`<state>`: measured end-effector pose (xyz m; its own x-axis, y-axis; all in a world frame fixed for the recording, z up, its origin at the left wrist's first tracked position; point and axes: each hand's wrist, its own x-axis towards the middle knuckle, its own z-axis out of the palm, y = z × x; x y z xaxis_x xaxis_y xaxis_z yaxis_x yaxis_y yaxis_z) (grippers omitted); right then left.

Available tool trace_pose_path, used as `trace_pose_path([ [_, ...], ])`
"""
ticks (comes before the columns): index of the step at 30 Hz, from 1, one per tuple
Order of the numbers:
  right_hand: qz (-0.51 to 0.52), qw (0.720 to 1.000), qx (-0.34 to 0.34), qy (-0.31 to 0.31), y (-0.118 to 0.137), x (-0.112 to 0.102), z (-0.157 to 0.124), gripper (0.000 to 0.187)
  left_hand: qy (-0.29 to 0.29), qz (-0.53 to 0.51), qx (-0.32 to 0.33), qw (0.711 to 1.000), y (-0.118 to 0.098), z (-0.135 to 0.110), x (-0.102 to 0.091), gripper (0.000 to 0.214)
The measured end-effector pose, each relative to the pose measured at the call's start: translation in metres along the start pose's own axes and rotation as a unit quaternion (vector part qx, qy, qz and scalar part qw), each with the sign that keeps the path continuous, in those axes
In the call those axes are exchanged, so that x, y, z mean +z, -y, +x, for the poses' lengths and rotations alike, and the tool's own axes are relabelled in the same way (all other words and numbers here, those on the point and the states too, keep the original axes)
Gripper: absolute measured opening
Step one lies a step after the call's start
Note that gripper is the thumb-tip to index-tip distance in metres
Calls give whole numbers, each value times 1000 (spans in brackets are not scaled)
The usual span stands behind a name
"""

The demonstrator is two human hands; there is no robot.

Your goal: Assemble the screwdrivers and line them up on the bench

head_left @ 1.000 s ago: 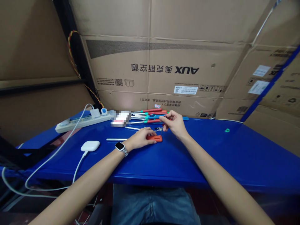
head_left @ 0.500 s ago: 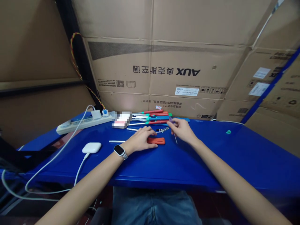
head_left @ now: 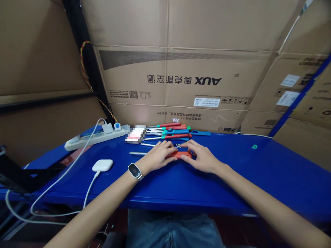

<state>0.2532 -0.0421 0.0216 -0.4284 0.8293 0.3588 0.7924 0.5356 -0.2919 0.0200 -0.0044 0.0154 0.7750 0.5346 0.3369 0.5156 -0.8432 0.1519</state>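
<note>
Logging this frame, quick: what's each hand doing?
Left hand: open, fingertips on the flat red plastic piece.
Right hand: open, fingers on the same piece.

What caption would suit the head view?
Left hand and right hand rest on a red part on the blue table, screwdrivers lined up behind.

Palm-down left hand [head_left: 158, 156] and right hand [head_left: 202, 158], close together

Cardboard boxes [head_left: 181, 69] behind blue table [head_left: 258, 172]
</note>
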Motion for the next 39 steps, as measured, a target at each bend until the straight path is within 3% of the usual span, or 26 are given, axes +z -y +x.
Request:
trace_pose_path([
  [5, 50, 995, -79, 27, 4, -5, 8, 36, -14, 8, 4, 1000, -8, 10, -3, 32],
  [10, 67, 993, -95, 3, -28, -14, 24, 39, -78, 3, -28, 997, 8, 9, -10, 39],
  [12, 64, 995, -81, -10, -46, -17, 33, 36, -92, 11, -56, 994, 21, 9, -13, 32],
  [19, 14, 998, -54, 21, -83, -5, 64, 28, -47, 31, -102, 993, 53, 18, -10, 18],
  [30, -89, 996, -16, -20, -74, 15, 66, 34, 4, 3, -96, 995, 58, 23, 9, 30],
  [35, -63, 998, -3, -20, -91, 23, 71, 40, 24, -11, -59, 998, 53, 19, 22, 35],
  [39, -5, 999, -34, -17, -98, 28, 68, 40, 15, -40, -38, 998, 52, 10, 24, 30],
])
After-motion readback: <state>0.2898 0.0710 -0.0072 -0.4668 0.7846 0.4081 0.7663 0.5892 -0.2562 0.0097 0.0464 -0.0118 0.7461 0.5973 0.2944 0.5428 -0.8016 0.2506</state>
